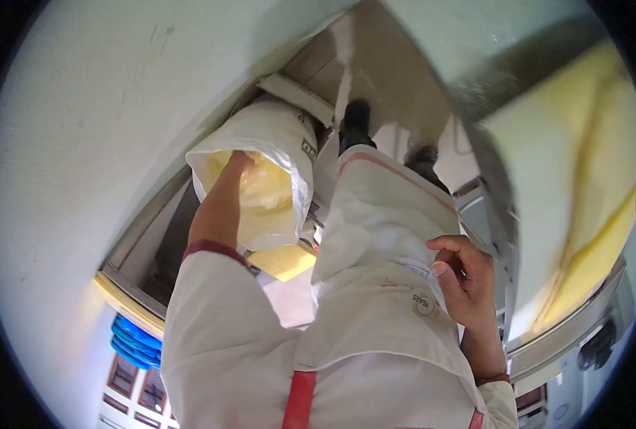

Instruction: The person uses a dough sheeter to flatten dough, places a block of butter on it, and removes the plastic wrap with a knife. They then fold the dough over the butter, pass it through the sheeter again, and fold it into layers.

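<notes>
My left hand (pixel 243 160) reaches down into a tall white sack (pixel 282 132) standing at my left side. Pale yellow loose stuff (pixel 264 187) that looks like flour or meal shows inside, around the hand. Its fingers are hidden in the sack, so I cannot tell what they grip. In front of my white apron (pixel 375 222), my right hand (pixel 465 275) hangs with fingers loosely bent. Thumb and forefinger are apart, with nothing visible between them.
A pale work surface (pixel 82 143) runs along the left, above the sack. At right, a wide yellow sheet (pixel 583 164), like dough, lies on another worktop. Blue folded items (pixel 133 342) sit at lower left. My dark shoes (pixel 356 118) stand on the tiled floor (pixel 389 64).
</notes>
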`<act>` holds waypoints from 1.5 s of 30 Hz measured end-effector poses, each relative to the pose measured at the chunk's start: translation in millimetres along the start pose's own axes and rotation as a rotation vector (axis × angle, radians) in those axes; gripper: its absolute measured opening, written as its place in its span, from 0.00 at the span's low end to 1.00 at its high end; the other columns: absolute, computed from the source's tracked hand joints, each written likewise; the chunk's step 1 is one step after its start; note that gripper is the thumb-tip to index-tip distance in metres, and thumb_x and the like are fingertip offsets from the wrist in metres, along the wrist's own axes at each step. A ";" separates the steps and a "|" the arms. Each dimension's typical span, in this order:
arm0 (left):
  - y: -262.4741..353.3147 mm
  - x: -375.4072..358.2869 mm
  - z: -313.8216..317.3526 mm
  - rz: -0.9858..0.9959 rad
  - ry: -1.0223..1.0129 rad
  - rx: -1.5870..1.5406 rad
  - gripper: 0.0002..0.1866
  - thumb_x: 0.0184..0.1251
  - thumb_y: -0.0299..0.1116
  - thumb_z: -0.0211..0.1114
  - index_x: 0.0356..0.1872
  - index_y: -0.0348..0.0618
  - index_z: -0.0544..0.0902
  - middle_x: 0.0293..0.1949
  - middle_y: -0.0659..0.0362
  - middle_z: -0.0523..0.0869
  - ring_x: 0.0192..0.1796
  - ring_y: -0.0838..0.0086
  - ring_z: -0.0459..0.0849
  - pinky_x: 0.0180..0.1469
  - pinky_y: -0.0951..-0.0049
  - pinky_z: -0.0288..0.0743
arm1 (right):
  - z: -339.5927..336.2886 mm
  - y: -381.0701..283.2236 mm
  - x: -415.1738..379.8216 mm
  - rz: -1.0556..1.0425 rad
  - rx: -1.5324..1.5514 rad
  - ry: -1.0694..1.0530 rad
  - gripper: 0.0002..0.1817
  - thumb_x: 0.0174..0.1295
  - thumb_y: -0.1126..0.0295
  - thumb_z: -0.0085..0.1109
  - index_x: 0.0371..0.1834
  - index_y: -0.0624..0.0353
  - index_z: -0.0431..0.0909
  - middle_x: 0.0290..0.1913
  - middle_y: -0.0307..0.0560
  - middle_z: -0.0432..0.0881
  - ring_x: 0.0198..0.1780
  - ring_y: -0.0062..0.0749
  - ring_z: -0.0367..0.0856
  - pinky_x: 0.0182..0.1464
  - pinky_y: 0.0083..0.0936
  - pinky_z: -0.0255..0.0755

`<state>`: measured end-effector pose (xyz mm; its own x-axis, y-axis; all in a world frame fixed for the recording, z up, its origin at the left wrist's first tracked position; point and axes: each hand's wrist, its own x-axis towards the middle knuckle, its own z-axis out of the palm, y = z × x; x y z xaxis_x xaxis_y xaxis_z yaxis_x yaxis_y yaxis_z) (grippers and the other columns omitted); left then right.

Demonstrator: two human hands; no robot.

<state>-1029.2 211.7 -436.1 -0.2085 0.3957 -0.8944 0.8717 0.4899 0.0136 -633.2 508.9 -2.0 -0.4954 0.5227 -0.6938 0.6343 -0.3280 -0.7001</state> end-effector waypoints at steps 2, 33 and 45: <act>0.6 -34.5 -49.5 -0.031 -0.068 0.041 0.33 0.61 0.38 0.58 0.70 0.49 0.66 0.68 0.49 0.69 0.71 0.58 0.65 0.71 0.60 0.61 | -20.8 -9.2 -28.9 -0.050 0.070 0.047 0.11 0.62 0.76 0.59 0.47 0.63 0.77 0.23 0.39 0.74 0.22 0.16 0.67 0.25 0.15 0.61; 1101.2 -433.9 -157.7 1.448 0.141 0.653 0.39 0.56 0.62 0.65 0.58 0.37 0.77 0.59 0.44 0.77 0.66 0.54 0.71 0.67 0.60 0.65 | -243.6 338.4 -319.4 -0.110 1.556 1.732 0.19 0.60 0.78 0.65 0.53 0.66 0.72 0.45 0.44 0.79 0.47 0.26 0.77 0.50 0.21 0.73; 1106.9 -416.5 -180.6 1.604 0.262 0.381 0.36 0.44 0.71 0.68 0.32 0.41 0.84 0.30 0.52 0.83 0.37 0.61 0.82 0.44 0.64 0.74 | -291.0 333.5 -315.1 -0.045 1.395 1.792 0.21 0.58 0.83 0.63 0.56 0.69 0.74 0.49 0.48 0.81 0.47 0.29 0.80 0.51 0.22 0.74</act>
<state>-57.7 729.5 32.2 0.9141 0.4052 0.0126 0.3027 -0.7029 0.6437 -92.8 463.7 32.3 0.8778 0.2210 -0.4250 -0.4253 -0.0490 -0.9037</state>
